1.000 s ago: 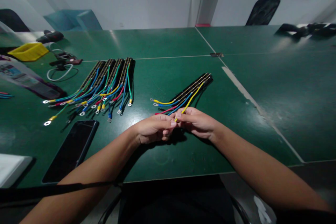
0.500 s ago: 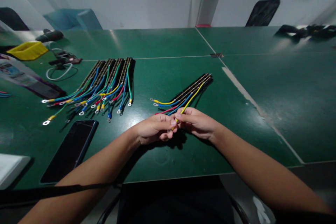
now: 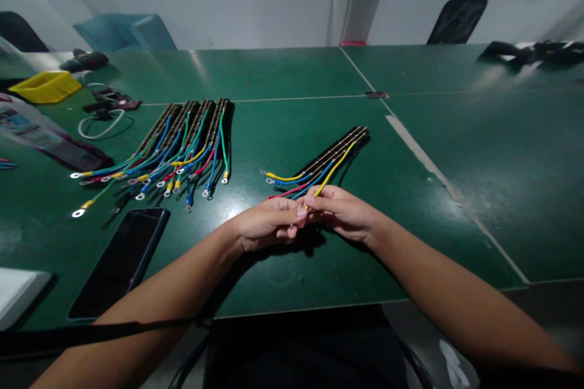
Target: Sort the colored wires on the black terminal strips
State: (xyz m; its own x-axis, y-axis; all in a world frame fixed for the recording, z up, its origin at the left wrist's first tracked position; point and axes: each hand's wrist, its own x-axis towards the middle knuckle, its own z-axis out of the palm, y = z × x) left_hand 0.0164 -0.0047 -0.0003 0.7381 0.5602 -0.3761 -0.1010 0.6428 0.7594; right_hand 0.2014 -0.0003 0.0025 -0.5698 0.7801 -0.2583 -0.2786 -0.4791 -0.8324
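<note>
A yellow wire [image 3: 333, 171] runs from a black terminal strip [image 3: 336, 149] down into my fingers. My left hand [image 3: 274, 220] is closed in a pinch on the wire's near end, which the fingertips mostly hide. Close beside it, my right hand [image 3: 341, 213] pinches the same wire between thumb and forefinger, a little higher up. The strip lies slantwise on the table beyond both hands. Other wires, yellow, blue [image 3: 314, 180] and red, fan out from it to the left, some tipped with ring terminals [image 3: 270, 180].
Several similar strips with coloured wires [image 3: 201, 140] lie to the left. Nearer me are a dark phone [image 3: 122, 261] and a white object [image 3: 20, 292]. Farther left are a plastic bag [image 3: 41, 130], a yellow bin [image 3: 48, 86], a white cable [image 3: 100, 134] and a power drill [image 3: 84, 61] on the green table [image 3: 456, 134].
My left fingertips have shifted slightly on the wire's end, covering more of it. The right hand and the strip stay nearly where they were.
</note>
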